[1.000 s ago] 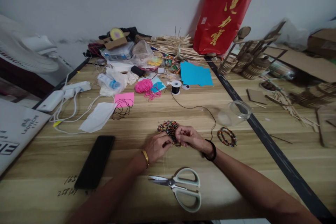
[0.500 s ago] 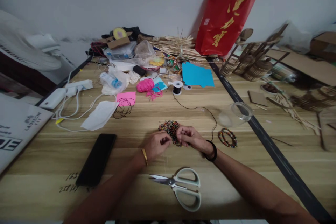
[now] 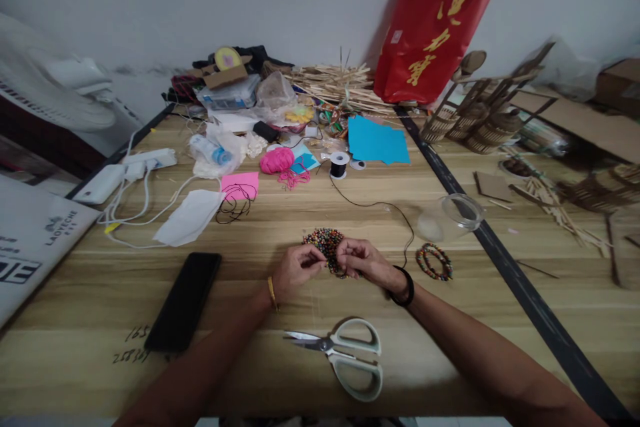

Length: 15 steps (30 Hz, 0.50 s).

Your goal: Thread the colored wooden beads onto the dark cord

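Note:
A pile of small multicoloured beads [image 3: 320, 237] lies on the wooden table, partly hidden behind my hands. My left hand [image 3: 299, 268], with a gold bangle at the wrist, is closed in a pinch at the pile's near edge. What sits between its fingertips is too small to name. Just to the right, my right hand [image 3: 364, 260], a black band on its wrist, has its fingers pressed together over the beads; what they grip is hidden. Scissors [image 3: 327, 345] with pale handles lie nearer me, and a coiled bead bracelet [image 3: 434, 262] rests right of my right hand.
A black cord runs from a spool [image 3: 339, 165] towards the bracelet. Beside it lies a clear jar [image 3: 447, 217] on its side. A phone [image 3: 184, 302] is at the left, pink yarn [image 3: 277, 160] and blue paper [image 3: 379, 140] farther back.
My left hand has shifted slightly, its fingers now stretched further towards my right hand in a pinch. The right hand stays in almost the same place.

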Each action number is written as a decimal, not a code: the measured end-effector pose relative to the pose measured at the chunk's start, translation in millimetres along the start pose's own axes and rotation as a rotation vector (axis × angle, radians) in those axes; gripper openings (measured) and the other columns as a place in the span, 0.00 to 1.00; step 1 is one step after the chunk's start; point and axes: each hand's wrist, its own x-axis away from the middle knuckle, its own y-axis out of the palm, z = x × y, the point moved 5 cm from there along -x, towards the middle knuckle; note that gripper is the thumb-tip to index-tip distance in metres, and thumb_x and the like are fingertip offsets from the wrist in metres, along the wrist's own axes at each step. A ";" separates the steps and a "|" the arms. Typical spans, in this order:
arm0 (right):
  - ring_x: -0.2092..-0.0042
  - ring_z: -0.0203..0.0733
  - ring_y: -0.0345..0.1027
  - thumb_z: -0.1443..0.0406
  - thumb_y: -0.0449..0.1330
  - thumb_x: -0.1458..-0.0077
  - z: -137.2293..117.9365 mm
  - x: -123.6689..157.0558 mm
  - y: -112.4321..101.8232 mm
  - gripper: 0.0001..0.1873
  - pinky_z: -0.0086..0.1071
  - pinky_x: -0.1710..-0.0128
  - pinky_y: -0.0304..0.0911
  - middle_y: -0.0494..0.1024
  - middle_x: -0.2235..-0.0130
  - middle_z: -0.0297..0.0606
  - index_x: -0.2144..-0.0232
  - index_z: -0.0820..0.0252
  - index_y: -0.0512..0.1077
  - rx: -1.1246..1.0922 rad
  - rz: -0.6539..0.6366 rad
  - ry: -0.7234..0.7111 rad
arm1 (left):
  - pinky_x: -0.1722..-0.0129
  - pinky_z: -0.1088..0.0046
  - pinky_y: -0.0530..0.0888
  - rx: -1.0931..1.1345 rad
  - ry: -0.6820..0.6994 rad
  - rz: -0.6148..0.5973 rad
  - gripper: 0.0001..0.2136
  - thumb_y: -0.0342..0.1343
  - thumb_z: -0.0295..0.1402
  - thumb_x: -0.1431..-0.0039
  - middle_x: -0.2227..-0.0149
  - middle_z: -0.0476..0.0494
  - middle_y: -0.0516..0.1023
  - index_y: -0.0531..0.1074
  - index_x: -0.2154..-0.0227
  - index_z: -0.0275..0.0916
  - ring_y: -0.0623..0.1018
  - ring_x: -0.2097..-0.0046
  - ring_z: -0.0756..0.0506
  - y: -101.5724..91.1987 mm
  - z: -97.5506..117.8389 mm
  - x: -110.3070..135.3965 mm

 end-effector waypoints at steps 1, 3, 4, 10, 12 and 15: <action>0.82 0.26 0.57 0.56 0.63 0.49 -0.3 0.0 0.1 0.15 0.20 0.83 0.53 0.70 0.78 0.30 0.72 0.63 0.67 0.009 0.002 0.001 | 0.70 0.79 0.69 0.015 -0.003 -0.001 0.04 0.58 0.29 0.52 0.75 0.46 0.75 0.72 0.74 0.32 0.73 0.72 0.52 -0.5 0.4 -0.5; 0.81 0.26 0.58 0.56 0.63 0.49 -1.0 0.0 0.4 0.16 0.20 0.83 0.54 0.70 0.78 0.30 0.72 0.63 0.67 0.031 0.006 0.002 | 0.71 0.79 0.68 0.033 -0.016 -0.002 0.06 0.59 0.30 0.52 0.74 0.46 0.75 0.73 0.71 0.32 0.72 0.72 0.52 -1.8 2.3 -1.0; 0.81 0.26 0.58 0.55 0.63 0.49 -1.3 -0.1 0.7 0.16 0.20 0.83 0.54 0.69 0.79 0.30 0.72 0.63 0.67 0.043 0.006 0.003 | 0.72 0.79 0.68 0.034 -0.019 -0.002 0.06 0.59 0.30 0.52 0.74 0.46 0.76 0.74 0.70 0.32 0.72 0.72 0.52 -2.4 3.8 -1.0; 0.82 0.27 0.58 0.54 0.62 0.49 -3.9 -0.2 3.4 0.17 0.20 0.83 0.55 0.68 0.80 0.29 0.72 0.63 0.67 0.095 -0.001 0.006 | 0.69 0.76 0.68 0.047 -0.017 -0.033 0.08 0.61 0.33 0.51 0.71 0.42 0.78 0.77 0.71 0.32 0.74 0.70 0.50 -2.8 9.6 -0.4; 0.82 0.27 0.58 0.53 0.62 0.49 -4.2 0.0 4.1 0.18 0.20 0.83 0.55 0.68 0.80 0.29 0.72 0.63 0.67 0.103 -0.003 0.005 | 0.68 0.76 0.69 0.094 -0.050 -0.044 0.10 0.62 0.34 0.53 0.72 0.42 0.78 0.77 0.71 0.31 0.74 0.70 0.49 -2.0 6.5 -0.3; 0.81 0.27 0.58 0.53 0.62 0.49 -3.3 0.3 4.8 0.18 0.20 0.83 0.55 0.67 0.80 0.29 0.72 0.63 0.67 0.116 -0.009 0.014 | 0.69 0.76 0.69 0.146 -0.096 -0.060 0.11 0.63 0.36 0.55 0.73 0.43 0.78 0.76 0.71 0.31 0.74 0.71 0.50 -1.1 0.9 -0.3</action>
